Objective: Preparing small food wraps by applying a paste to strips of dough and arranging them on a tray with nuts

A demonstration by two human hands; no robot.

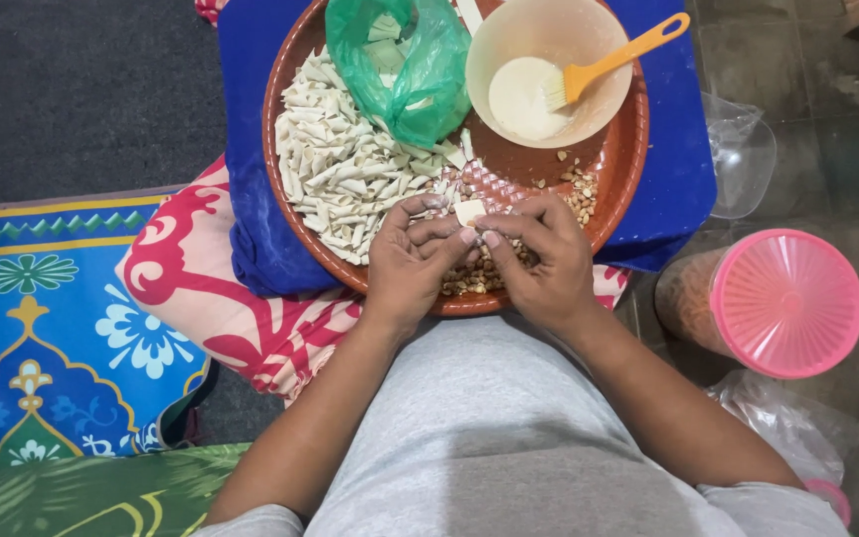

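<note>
Green plastic bag (405,65) — crumpled, translucent, lying on the round brown tray (620,149) beside the cream bowl (549,40). Clear bag (743,149) on floor at right; pink-lidded round container (773,303) below it — contents brownish. No labels, signs or screens.

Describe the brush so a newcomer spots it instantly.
Start at the round brown woven tray on the blue cloth. At its top right sits a beige plastic bowl of white paste. The orange-handled pastry brush leans in it, handle over the rim: the tray's only tool.

Both forearms angle inward; the left hand (408,261) and right hand (541,259) meet, fingertips pinched together, knuckles up.
</note>
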